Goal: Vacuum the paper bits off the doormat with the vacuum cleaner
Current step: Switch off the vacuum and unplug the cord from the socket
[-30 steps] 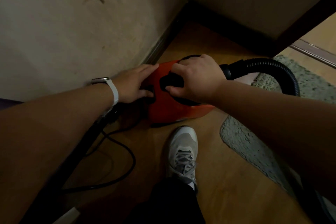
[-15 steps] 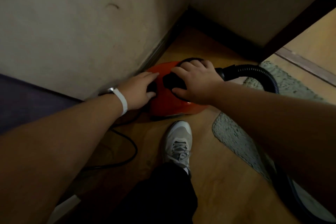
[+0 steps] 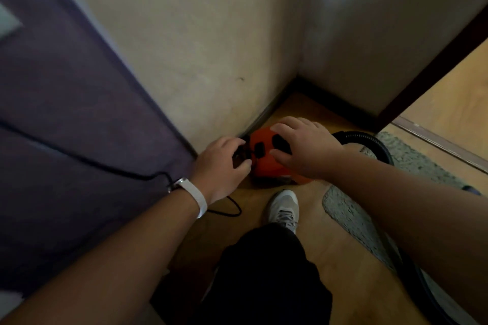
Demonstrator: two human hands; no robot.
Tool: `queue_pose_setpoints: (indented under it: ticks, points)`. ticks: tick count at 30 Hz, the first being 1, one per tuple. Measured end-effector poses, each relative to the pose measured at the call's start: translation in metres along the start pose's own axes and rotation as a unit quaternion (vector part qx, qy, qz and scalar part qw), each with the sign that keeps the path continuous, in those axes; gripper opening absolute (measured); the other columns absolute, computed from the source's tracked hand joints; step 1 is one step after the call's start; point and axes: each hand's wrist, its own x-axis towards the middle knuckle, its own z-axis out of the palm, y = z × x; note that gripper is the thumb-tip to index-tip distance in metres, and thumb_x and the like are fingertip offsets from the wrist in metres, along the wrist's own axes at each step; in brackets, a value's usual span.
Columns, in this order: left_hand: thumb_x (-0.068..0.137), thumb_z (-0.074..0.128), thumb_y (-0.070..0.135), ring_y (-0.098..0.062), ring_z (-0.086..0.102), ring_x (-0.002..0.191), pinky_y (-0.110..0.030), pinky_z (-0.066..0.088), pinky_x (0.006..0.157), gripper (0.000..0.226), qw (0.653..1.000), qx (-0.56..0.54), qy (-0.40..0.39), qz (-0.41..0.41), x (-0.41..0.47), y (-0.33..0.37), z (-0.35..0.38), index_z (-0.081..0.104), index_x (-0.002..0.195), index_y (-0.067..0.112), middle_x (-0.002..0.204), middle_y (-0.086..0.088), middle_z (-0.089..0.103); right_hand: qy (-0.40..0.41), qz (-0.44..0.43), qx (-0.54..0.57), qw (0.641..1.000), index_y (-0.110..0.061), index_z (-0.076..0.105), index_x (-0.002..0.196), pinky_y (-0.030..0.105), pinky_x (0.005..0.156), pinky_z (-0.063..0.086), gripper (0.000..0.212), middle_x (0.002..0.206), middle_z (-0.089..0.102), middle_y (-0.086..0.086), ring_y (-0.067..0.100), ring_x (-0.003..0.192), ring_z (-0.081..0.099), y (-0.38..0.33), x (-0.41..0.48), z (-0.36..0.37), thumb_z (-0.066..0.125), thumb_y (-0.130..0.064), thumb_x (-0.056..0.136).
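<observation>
We look down on two bare arms reaching to a red, rounded plastic vacuum cleaner (image 3: 265, 166), which sits on the light-brown wooden floor (image 3: 335, 266) in a corner, close against the foot of a cream plaster wall (image 3: 211, 34). The right hand (image 3: 309, 150) lies over the top of the vacuum cleaner, its grip closed on the casing with the fingers arched across the far side and the thumb on the near side beside black insets in the shell. The left hand (image 3: 219, 169), with a white wristband (image 3: 199, 199) on the wrist, has its fingers bent at the dark rear end of the machine; we cannot tell whether its grip holds anything there. A thin black power cord (image 3: 148, 179) runs across a dull purple panel (image 3: 66, 126) on the left and loops on the floor under that wrist. A black ribbed hose (image 3: 369, 138) curves out from under the right hand and over a grey shaggy doormat (image 3: 346, 216), which lies just to the right of the vacuum cleaner. Before the machine stands a grey-and-white laced sneaker (image 3: 284, 206) below a black trouser leg (image 3: 264, 272).
</observation>
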Motion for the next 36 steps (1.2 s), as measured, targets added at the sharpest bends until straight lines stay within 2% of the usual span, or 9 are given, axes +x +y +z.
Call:
queue_pose_setpoints:
  ticks: [7, 12, 16, 19, 24, 27, 30, 34, 36]
  points:
    - [0.096, 0.056, 0.041, -0.015, 0.041, 0.131, -0.033, 0.040, 0.107, 0.050, 0.997, 0.022, 0.039, 0.066, -0.091, 0.019, -0.088, 0.049, 0.141, 0.020, 0.143, 0.004, 0.045, 0.029, -0.034, 0.032, 0.998, -0.026, 0.039, 0.145, 0.039, 0.107, 0.036, 0.059, 0.145, 0.046, -0.001, 0.022, 0.133, 0.043, -0.088, -0.025, -0.060, 0.042, -0.058, 0.095]
    - [0.091, 0.056, 0.037, -0.011, 0.054, 0.112, -0.025, 0.048, 0.088, 0.038, 0.972, 0.087, 0.119, 0.181, -0.156, 0.021, -0.155, 0.063, 0.124, 0.019, 0.124, 0.003, 0.061, 0.043, -0.063, 0.110, 0.991, -0.025, 0.041, 0.146, 0.036, 0.104, 0.042, 0.057, 0.145, 0.047, 0.000, 0.023, 0.129, 0.048, -0.161, -0.034, -0.101, 0.050, -0.050, 0.096]
    - [0.090, 0.052, 0.038, -0.010, 0.057, 0.086, -0.032, 0.055, 0.072, 0.025, 0.963, 0.030, 0.240, 0.119, -0.179, -0.002, -0.196, 0.066, 0.096, 0.018, 0.094, 0.004, 0.064, 0.041, -0.093, 0.171, 0.980, -0.027, 0.042, 0.144, 0.038, 0.101, 0.045, 0.054, 0.142, 0.048, -0.001, 0.021, 0.125, 0.050, -0.209, -0.042, -0.119, 0.053, -0.043, 0.094]
    - [0.090, 0.051, 0.045, -0.012, 0.058, 0.078, -0.033, 0.051, 0.066, 0.032, 0.952, 0.018, 0.303, 0.045, -0.178, -0.025, -0.219, 0.065, 0.089, 0.016, 0.086, 0.004, 0.061, 0.032, -0.115, 0.179, 0.977, -0.030, 0.042, 0.142, 0.040, 0.096, 0.048, 0.054, 0.137, 0.051, -0.005, 0.018, 0.120, 0.052, -0.236, -0.043, -0.123, 0.052, -0.046, 0.092]
    - [0.094, 0.054, 0.052, -0.016, 0.058, 0.087, -0.031, 0.048, 0.071, 0.036, 0.960, 0.026, 0.270, -0.065, -0.162, -0.021, -0.233, 0.062, 0.103, 0.018, 0.098, 0.003, 0.060, 0.046, -0.090, 0.156, 0.983, -0.025, 0.042, 0.135, 0.035, 0.076, 0.052, 0.043, 0.112, 0.058, -0.004, 0.015, 0.091, 0.058, -0.267, -0.031, -0.117, 0.046, -0.044, 0.097]
    - [0.095, 0.046, 0.056, -0.020, 0.061, 0.082, -0.031, 0.044, 0.062, 0.040, 0.960, 0.035, 0.252, -0.120, -0.144, -0.011, -0.234, 0.056, 0.092, 0.018, 0.090, 0.001, 0.062, 0.055, -0.069, 0.167, 0.982, -0.021, 0.049, 0.117, 0.037, 0.067, 0.052, 0.024, 0.092, 0.060, -0.001, 0.018, 0.078, 0.059, -0.274, -0.027, -0.112, 0.039, -0.038, 0.103]
    - [0.100, 0.043, 0.047, -0.027, 0.064, 0.086, -0.031, 0.041, 0.062, 0.038, 0.950, 0.080, 0.259, -0.154, -0.132, -0.002, -0.234, 0.058, 0.094, 0.013, 0.092, -0.007, 0.067, 0.065, -0.066, 0.193, 0.977, -0.020, 0.050, 0.104, 0.040, 0.063, 0.048, 0.021, 0.081, 0.060, 0.002, 0.019, 0.069, 0.059, -0.272, -0.033, -0.115, 0.033, -0.032, 0.106]
    - [0.101, 0.044, 0.033, -0.034, 0.064, 0.085, -0.031, 0.035, 0.061, 0.027, 0.943, 0.089, 0.276, -0.162, -0.132, 0.004, -0.236, 0.054, 0.088, 0.011, 0.091, -0.014, 0.068, 0.044, -0.085, 0.195, 0.976, -0.019, 0.050, 0.105, 0.039, 0.061, 0.047, 0.021, 0.083, 0.063, 0.005, 0.020, 0.067, 0.059, -0.261, -0.048, -0.126, 0.032, -0.031, 0.106]
    - [0.098, 0.042, 0.032, -0.035, 0.063, 0.069, -0.032, 0.036, 0.054, 0.030, 0.942, 0.116, 0.299, -0.099, -0.140, 0.002, -0.232, 0.054, 0.083, 0.010, 0.077, -0.014, 0.064, 0.025, -0.102, 0.144, 0.984, -0.021, 0.047, 0.101, 0.035, 0.058, 0.045, 0.019, 0.079, 0.060, 0.001, 0.018, 0.065, 0.058, -0.250, -0.058, -0.128, 0.033, -0.033, 0.106]
